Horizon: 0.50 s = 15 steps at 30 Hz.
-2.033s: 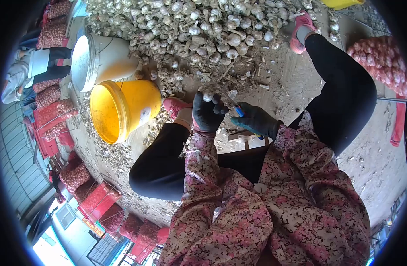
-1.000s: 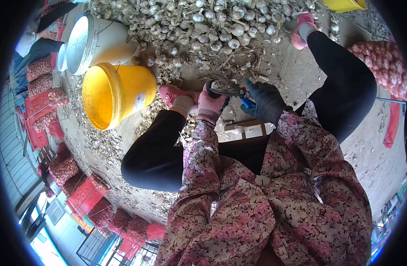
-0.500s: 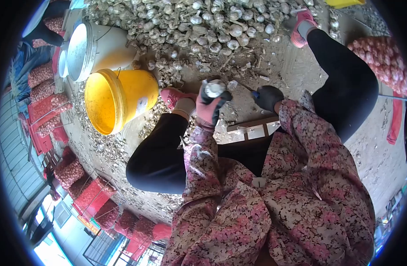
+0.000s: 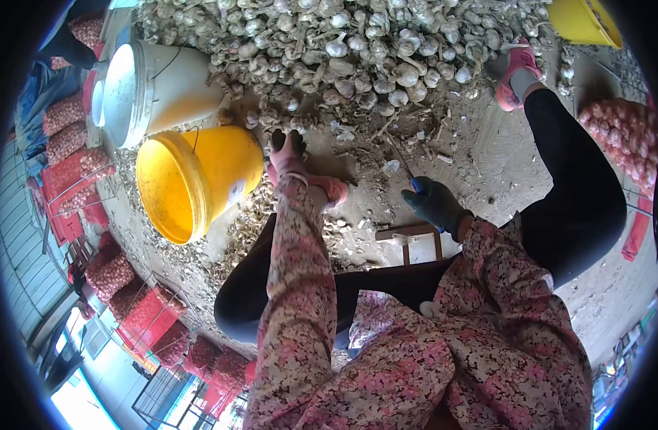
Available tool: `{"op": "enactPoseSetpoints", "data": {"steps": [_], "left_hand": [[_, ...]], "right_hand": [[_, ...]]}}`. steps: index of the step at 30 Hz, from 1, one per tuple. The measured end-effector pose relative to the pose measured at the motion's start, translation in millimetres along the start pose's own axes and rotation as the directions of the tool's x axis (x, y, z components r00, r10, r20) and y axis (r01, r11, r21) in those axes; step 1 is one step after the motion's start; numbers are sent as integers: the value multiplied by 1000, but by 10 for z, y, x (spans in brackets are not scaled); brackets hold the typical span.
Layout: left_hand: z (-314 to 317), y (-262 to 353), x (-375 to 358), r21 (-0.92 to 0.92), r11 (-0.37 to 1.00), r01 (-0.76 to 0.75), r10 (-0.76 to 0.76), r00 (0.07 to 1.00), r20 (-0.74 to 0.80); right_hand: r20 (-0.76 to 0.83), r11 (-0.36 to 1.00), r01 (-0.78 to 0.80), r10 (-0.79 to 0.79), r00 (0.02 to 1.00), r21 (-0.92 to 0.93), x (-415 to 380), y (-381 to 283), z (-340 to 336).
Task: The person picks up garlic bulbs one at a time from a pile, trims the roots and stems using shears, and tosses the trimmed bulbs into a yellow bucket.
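Note:
My left hand (image 4: 287, 154), in a pink glove with dark fingertips, reaches out at the near edge of the garlic pile (image 4: 343, 61), beside the yellow bucket. Its fingers are stretched apart and I see nothing held between them. A dark-gloved right hand (image 4: 438, 203), mine, is closed round a blue-handled tool (image 4: 416, 185). The tool's long thin shaft points away toward the pile; whether it is a knife cannot be made out. Loose garlic bulbs (image 4: 405, 74) with dry stems lie beyond both hands.
A yellow bucket (image 4: 232, 161) lies tipped with its mouth to the left, beside a white bucket (image 4: 178, 79). Another yellow container (image 4: 583, 21) stands far right. Filled mesh sacks (image 4: 622, 140) are at both sides. A wooden frame (image 4: 415, 233) sits between my legs; husks litter the floor.
My left hand has moved left and away from me; the garlic bulb it held is gone from it. My right hand keeps the blue-handled tool. The view has shifted slightly.

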<state>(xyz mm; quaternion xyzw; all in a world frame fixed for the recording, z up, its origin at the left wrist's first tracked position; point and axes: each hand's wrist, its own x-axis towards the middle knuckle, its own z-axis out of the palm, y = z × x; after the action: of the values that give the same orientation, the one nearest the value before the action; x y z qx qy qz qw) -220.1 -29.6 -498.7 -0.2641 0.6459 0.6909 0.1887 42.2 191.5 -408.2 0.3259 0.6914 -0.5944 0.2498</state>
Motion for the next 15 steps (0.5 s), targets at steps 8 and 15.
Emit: {"op": "enactPoseSetpoints", "data": {"steps": [8,15], "left_hand": [[354,-639,600,940,339,24,201,975,-97],[455,-678,205,185,982,-45,4,977,215]], "right_hand": [[-6,999,-14,14,1000,-45,12,-113,-76],[-229,904,143,-250,941,-402,61,-162,-112]]}}
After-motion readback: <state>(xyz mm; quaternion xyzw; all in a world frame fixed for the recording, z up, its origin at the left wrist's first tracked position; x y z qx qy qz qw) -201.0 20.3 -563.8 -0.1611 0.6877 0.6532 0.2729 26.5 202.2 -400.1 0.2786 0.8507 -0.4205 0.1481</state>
